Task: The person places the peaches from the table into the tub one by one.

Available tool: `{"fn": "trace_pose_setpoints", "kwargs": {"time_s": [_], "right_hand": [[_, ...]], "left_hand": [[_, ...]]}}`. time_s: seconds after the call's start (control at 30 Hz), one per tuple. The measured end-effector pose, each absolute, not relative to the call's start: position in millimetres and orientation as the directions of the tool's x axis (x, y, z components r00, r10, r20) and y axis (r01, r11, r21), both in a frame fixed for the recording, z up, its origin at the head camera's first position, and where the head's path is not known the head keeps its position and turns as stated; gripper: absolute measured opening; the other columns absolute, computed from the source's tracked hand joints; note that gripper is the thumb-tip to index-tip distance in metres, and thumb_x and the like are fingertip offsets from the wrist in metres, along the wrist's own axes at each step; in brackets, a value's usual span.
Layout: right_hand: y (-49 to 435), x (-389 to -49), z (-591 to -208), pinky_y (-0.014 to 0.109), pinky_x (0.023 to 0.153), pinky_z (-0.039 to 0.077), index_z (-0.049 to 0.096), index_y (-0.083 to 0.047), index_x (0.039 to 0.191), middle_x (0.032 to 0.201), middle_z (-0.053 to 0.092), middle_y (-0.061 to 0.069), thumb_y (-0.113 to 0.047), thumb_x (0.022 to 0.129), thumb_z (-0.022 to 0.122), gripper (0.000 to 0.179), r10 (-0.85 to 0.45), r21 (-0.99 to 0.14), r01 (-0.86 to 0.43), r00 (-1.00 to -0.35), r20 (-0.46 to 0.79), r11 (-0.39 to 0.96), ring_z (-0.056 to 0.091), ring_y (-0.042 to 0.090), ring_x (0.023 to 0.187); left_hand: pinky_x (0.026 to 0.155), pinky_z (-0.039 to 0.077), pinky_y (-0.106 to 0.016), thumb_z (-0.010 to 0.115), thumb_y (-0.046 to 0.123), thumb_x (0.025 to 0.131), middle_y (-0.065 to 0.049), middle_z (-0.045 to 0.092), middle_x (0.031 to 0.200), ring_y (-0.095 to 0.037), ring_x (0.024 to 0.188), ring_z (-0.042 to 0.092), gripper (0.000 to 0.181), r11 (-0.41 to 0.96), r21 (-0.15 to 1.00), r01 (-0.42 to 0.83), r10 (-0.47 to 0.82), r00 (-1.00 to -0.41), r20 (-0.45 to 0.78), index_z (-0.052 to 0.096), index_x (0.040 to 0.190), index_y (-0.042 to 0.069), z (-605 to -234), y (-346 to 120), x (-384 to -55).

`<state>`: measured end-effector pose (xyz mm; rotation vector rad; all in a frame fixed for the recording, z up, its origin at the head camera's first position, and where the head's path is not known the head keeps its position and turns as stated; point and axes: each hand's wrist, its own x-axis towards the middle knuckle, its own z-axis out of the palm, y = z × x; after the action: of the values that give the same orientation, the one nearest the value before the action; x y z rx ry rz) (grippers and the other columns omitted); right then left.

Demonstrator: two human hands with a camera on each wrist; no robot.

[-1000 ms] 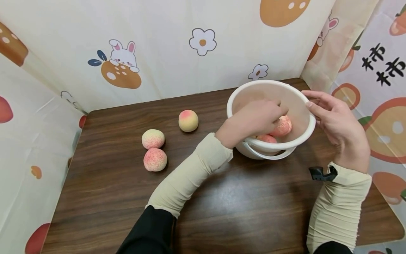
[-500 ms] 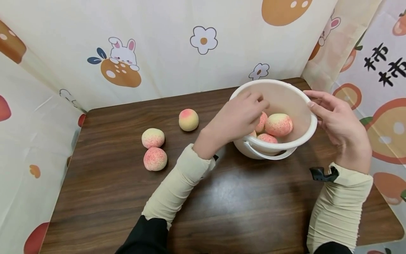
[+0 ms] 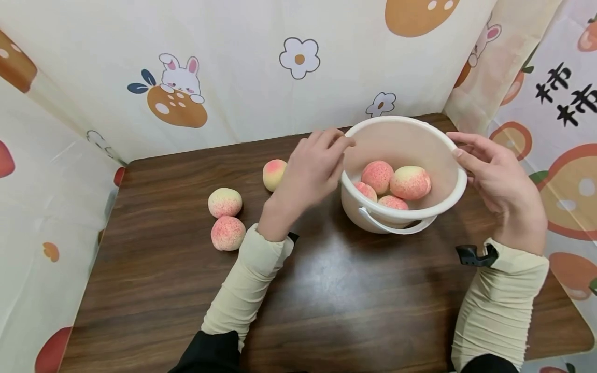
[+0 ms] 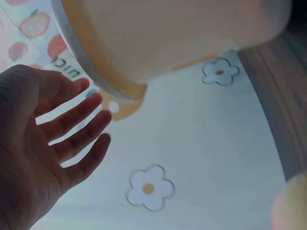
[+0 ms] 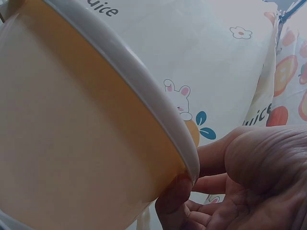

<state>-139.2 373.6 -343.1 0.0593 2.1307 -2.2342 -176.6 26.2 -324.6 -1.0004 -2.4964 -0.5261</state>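
A white bucket [image 3: 354, 207] with a handle stands at the right of the table, several peaches [image 3: 410, 182] inside it. My right hand [image 3: 499, 181] pinches its rim on the right side; the right wrist view shows a fingertip [image 5: 173, 196] pressed under the rim. Just left of the bucket, my left hand [image 3: 310, 168] is in the air with nothing in it. In the left wrist view its fingers [image 4: 79, 141] are spread and loosely bent, apart from the bucket wall [image 4: 192, 38]. Behind that hand a yellow-pink peach [image 3: 272, 173] is partly hidden.
Two more peaches, a pale one [image 3: 225, 202] and a pinker one [image 3: 228, 233], touch each other on the left of the dark wooden table [image 3: 154, 290]. Printed curtains [image 3: 242, 77] hang along the table's back and sides.
My left hand has come out of the bucket and moved left, leaving a peach inside. The peaches in the bucket now show. My right hand stays on the rim.
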Motion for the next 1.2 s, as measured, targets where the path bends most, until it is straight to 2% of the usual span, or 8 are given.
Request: {"fn": "trace_pose_setpoints", "kwargs": {"time_s": [0.2, 0.33, 0.67, 0.93, 1.2], "right_hand": [[373, -139, -343, 0.021, 0.068, 0.06, 0.064, -0.014, 0.138, 0.102, 0.072, -0.002, -0.011, 0.102, 0.064, 0.036, -0.006, -0.997, 0.063, -0.998, -0.063, -0.049, 0.071, 0.008, 0.092], [373, -140, -343, 0.02, 0.067, 0.059, 0.065, -0.014, 0.137, 0.102, 0.073, -0.002, -0.011, 0.101, 0.065, 0.036, -0.005, -0.996, 0.062, -0.998, -0.062, -0.062, 0.071, 0.009, 0.091], [373, -139, -344, 0.021, 0.066, 0.06, 0.066, -0.013, 0.136, 0.102, 0.073, -0.001, -0.009, 0.102, 0.064, 0.035, -0.016, -0.996, 0.049, -0.999, -0.048, -0.079, 0.072, 0.009, 0.09], [372, -140, -342, 0.021, 0.067, 0.06, 0.065, -0.012, 0.137, 0.1, 0.073, -0.001, -0.01, 0.101, 0.065, 0.036, -0.009, -0.997, 0.051, -0.999, -0.05, -0.064, 0.072, 0.009, 0.089], [372, -139, -342, 0.019, 0.066, 0.059, 0.065, -0.013, 0.137, 0.1, 0.072, -0.001, -0.011, 0.101, 0.065, 0.036, -0.003, -0.997, 0.057, -0.998, -0.057, -0.061, 0.071, 0.009, 0.089]], "left_hand": [[0.088, 0.05, -0.045, 0.052, 0.01, 0.103, -0.004, 0.067, 0.125, -0.028, 0.112, 0.061, 0.031, 0.752, 0.199, 0.628, 0.455, -0.713, 0.534, 0.068, 0.129, 0.015, -338, 8, -179], [0.092, 0.05, -0.049, 0.05, 0.012, 0.103, -0.008, 0.066, 0.126, -0.032, 0.115, 0.061, 0.032, 0.813, 0.159, 0.561, 0.403, -0.738, 0.541, 0.067, 0.13, 0.014, -349, -2, -182], [0.094, 0.049, -0.053, 0.054, 0.021, 0.105, -0.011, 0.065, 0.126, -0.035, 0.117, 0.059, 0.027, 0.898, 0.084, 0.432, 0.339, -0.802, 0.492, 0.067, 0.127, 0.011, -373, -21, -190], [0.096, 0.047, -0.056, 0.046, 0.041, 0.109, -0.014, 0.058, 0.137, -0.039, 0.126, 0.052, 0.041, 0.95, 0.111, 0.291, 0.251, -0.928, 0.277, 0.061, 0.133, 0.012, -388, -28, -197], [0.098, 0.047, -0.06, 0.042, 0.05, 0.108, -0.017, 0.052, 0.143, -0.042, 0.133, 0.046, 0.049, 0.968, 0.134, 0.212, 0.189, -0.968, 0.166, 0.057, 0.138, 0.014, -410, -37, -209]]}}
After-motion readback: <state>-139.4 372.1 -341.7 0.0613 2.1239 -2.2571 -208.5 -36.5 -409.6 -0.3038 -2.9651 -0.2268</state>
